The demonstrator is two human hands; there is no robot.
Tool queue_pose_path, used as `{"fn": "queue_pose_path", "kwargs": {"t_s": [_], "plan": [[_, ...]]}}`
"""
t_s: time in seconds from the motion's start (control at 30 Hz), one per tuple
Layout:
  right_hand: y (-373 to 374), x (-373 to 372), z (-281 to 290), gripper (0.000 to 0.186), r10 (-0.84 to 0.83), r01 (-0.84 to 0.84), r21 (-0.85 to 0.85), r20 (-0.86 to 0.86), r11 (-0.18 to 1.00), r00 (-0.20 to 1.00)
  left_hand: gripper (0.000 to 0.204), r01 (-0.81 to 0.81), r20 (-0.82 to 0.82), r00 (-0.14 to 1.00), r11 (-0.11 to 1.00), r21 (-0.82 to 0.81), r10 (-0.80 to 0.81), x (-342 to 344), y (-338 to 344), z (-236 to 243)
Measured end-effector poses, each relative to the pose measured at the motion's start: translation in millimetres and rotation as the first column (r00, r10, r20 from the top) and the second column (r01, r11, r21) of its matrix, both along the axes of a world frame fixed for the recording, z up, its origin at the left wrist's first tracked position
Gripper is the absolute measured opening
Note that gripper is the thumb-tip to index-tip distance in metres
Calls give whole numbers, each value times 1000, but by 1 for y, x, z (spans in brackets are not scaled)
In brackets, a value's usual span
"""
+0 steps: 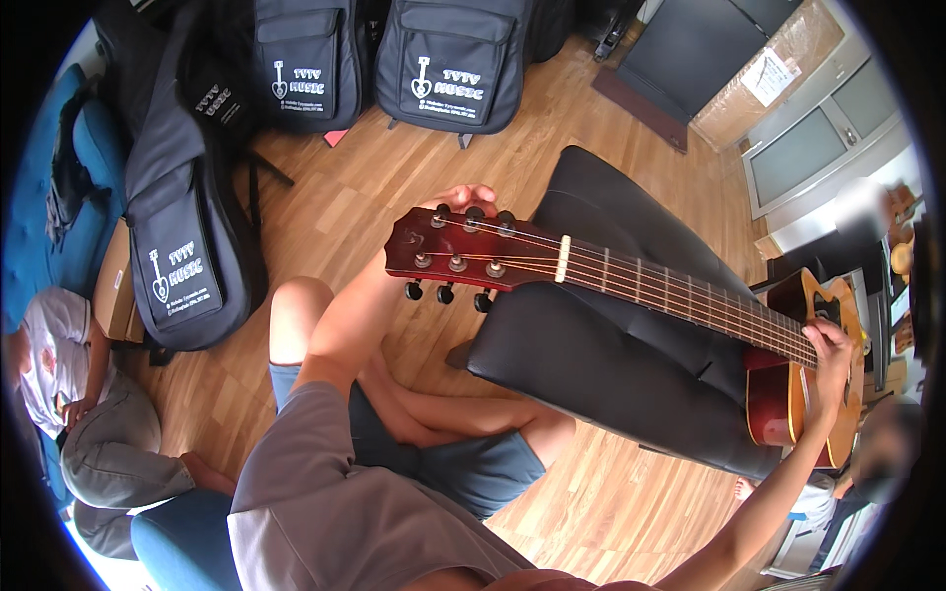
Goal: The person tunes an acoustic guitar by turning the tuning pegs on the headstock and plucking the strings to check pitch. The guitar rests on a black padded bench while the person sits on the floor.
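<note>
An acoustic guitar lies across a black padded seat. Its dark red headstock points left toward me, and its pale-topped body is at the right. My left hand reaches behind the headstock, its fingers curled at a black tuning peg on the far edge; the headstock hides part of this hand. Over at the body end, my right hand bends over the strings where the neck meets the body. Its fingers are drawn together at the strings, and anything between them is too small to make out.
Black instrument bags stand along the back, with another bag leaning at the left. A seated person is near a blue sofa. Another person is partly visible at the lower right. A wrapped carton leans beside a cabinet.
</note>
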State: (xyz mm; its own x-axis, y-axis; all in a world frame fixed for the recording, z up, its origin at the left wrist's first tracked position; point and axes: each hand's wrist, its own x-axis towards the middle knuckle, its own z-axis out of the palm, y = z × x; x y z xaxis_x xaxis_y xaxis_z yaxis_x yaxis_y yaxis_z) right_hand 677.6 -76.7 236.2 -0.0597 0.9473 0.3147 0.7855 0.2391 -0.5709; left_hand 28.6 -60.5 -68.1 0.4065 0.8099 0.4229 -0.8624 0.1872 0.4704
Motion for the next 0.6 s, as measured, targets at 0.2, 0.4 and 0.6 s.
{"fn": "queue_pose_path", "kwargs": {"t_s": [0.2,0.4,0.6], "plan": [[-4,4,1,17,-70,70,-18,27,997,997,25,76,20,997,997,-1,-76,-5,-5,1],[-2,16,8,23,-108,116,-43,155,992,982,27,182,281,939,980,83,-198,23,-5,-6],[-6,-11,9,19,-110,122,-55,181,991,977,25,70,250,965,995,64,-84,35,-9,12]]}}
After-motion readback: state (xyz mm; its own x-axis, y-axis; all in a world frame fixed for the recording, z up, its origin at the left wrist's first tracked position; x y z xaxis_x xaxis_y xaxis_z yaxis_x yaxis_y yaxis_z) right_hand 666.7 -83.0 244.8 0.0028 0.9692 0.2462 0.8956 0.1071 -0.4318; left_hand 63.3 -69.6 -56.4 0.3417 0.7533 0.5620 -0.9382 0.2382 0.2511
